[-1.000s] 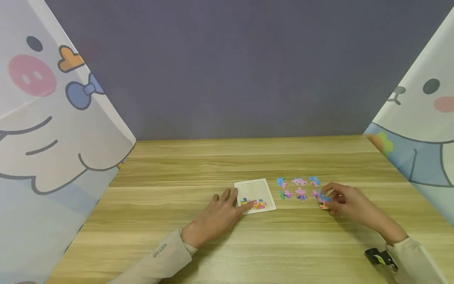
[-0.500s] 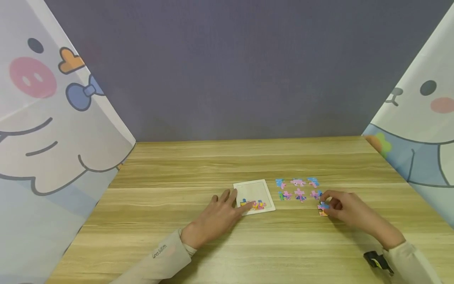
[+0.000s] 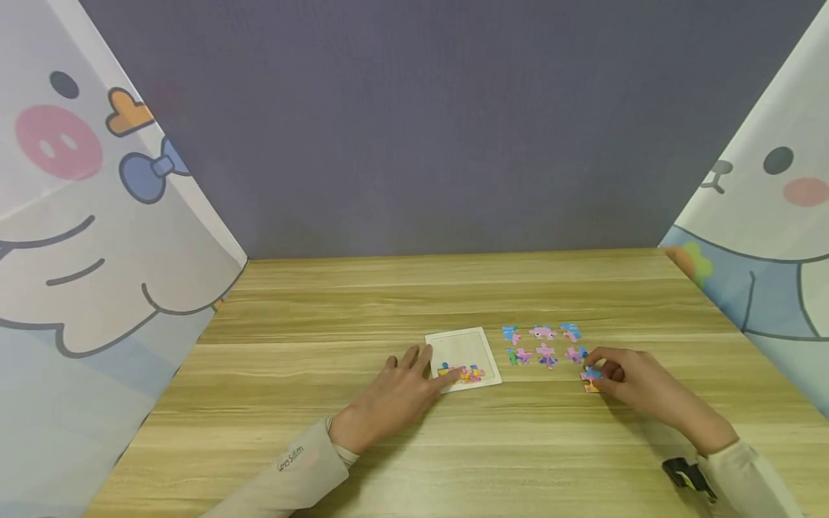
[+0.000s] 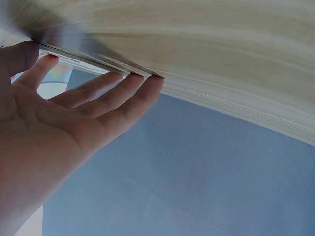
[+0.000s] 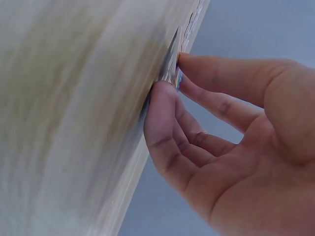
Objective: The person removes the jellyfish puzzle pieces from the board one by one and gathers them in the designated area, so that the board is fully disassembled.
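My left hand [image 3: 395, 392] lies at the left side of a square white puzzle tray [image 3: 443, 336], fingers spread. One finger reaches over the rim onto joined yellow, pink and blue puzzle pieces [image 3: 478, 374] along the tray's near side, partly covering them. In the left wrist view, several fingertips [image 4: 156, 81] of this hand touch the tabletop. Thumb and fingers of my right hand [image 3: 637, 381] pinch a blue and orange jigsaw piece [image 3: 589, 383]; the right wrist view shows it edge-on and tilted, close over the table [image 5: 64, 98].
Two rows of loose jigsaw pieces, such as a pink one with eyes [image 3: 542, 332] and a pink one below it [image 3: 547, 357], lie right of the tray. A black and yellow object [image 3: 688, 476] is at the right sleeve. A grey panel [image 3: 453, 129] stands behind the table.
My right hand has drawn the pinched piece slightly toward me, away from the piece at the near row's right end. The left hand has stayed on the tray.
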Demonstrator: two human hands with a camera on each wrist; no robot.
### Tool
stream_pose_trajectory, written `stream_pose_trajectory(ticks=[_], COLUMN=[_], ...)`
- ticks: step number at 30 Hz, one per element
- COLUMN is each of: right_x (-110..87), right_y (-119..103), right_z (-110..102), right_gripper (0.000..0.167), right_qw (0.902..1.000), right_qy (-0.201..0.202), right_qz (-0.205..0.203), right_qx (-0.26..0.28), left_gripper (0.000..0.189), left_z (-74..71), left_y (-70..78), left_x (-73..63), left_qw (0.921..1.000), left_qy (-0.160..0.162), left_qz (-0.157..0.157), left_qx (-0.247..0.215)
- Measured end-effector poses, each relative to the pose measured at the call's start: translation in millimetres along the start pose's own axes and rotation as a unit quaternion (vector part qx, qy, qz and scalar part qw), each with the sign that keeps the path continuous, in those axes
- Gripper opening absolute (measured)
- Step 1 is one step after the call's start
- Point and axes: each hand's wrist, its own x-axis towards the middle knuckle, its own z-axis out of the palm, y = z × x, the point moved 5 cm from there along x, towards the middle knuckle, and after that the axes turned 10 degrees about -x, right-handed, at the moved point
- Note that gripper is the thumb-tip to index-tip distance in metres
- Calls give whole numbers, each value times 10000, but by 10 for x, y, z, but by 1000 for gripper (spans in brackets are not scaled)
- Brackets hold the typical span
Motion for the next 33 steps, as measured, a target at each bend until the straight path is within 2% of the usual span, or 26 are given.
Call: stream_pose_trajectory(ticks=[8, 14, 24, 29, 33], right_x=[40, 70, 102, 78, 171], right_y=[-29, -52, -51, -111, -253], right_z=[6, 17, 4, -72, -144], right_gripper=[23, 22, 16, 14, 15], right_qw=[9999, 9993, 10000, 9994, 9987], right_qy=[24, 134, 43, 280, 337], right_qz=[-103, -345, -9, -9, -274], right_qx=[23, -35, -19, -198, -271], left_gripper=[47, 47, 50, 50, 48], left_z=[-19, -32, -26, 24, 36], left_y=[-16, -34, -48, 5, 26], left_x=[-30, -55, -86, -53, -20], left_qw=[10000, 9999, 9998, 9999, 9998], left_qy=[11, -3, -46, 58, 164], left_qz=[-63, -124, -189, -24, 11], left_qx=[14, -22, 91, 143, 111])
